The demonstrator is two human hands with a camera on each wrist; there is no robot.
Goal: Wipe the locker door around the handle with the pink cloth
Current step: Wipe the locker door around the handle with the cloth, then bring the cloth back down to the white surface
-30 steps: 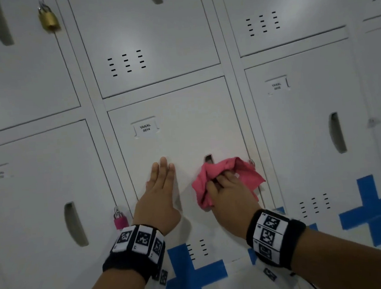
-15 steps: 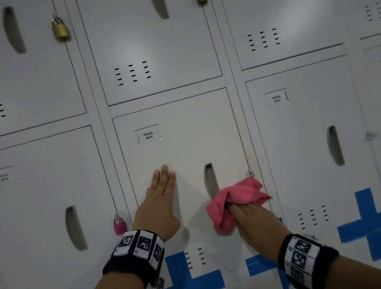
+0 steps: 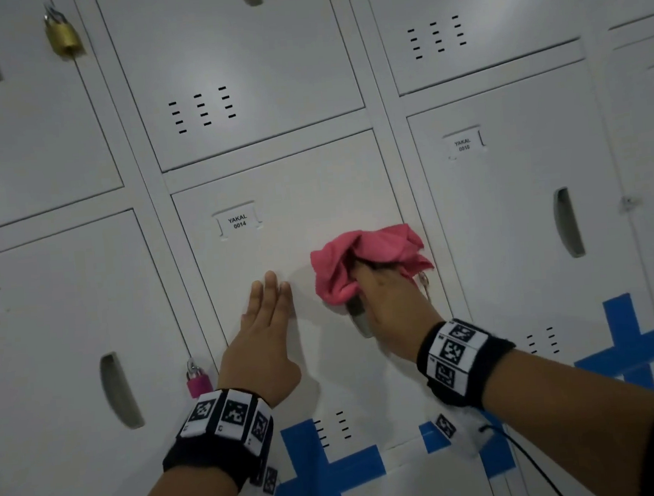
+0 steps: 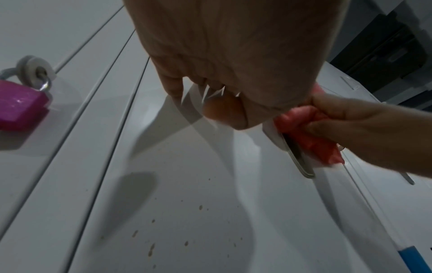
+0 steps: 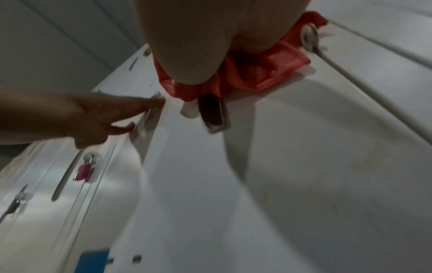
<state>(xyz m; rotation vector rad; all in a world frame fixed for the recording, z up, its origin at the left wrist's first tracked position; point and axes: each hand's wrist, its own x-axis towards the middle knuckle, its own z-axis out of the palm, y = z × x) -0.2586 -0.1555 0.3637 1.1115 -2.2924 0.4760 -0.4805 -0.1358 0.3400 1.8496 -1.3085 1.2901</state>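
While the left hand (image 3: 260,345) lay flat against the locker door (image 3: 295,219), its fingers straight and held together, the right hand (image 3: 391,309) gripped the pink cloth (image 3: 361,260) with fingers curled into the bunched fabric. That cloth was soft and heavily creased, gathered into an irregular wad, and it was pressed against the door over the upper part of the handle (image 3: 358,317). Only the lower end of the handle showed below the cloth: a narrow recessed slot with a rounded end and a thin metal rim, dark inside. Left of the handle, the left palm and fingertips touched the smooth painted sheet metal of the door, well apart from the cloth. Above and to the left of the handle sat a small rectangular label (image 3: 238,221) printed "YAKAL 0014". Just right of the handle, a round metal hasp ring (image 3: 423,279) projected at the door edge, partly covered by the cloth. Below the handle, short punched vent slots (image 3: 331,427) ran in two columns, with blue tape crosses (image 3: 320,475) beside them. Farther left of the handle, on the neighbouring door, hung a glossy pink padlock (image 3: 199,383) with a steel shackle. In the left wrist view, small brown specks (image 4: 151,247) dotted the door surface below the handle.
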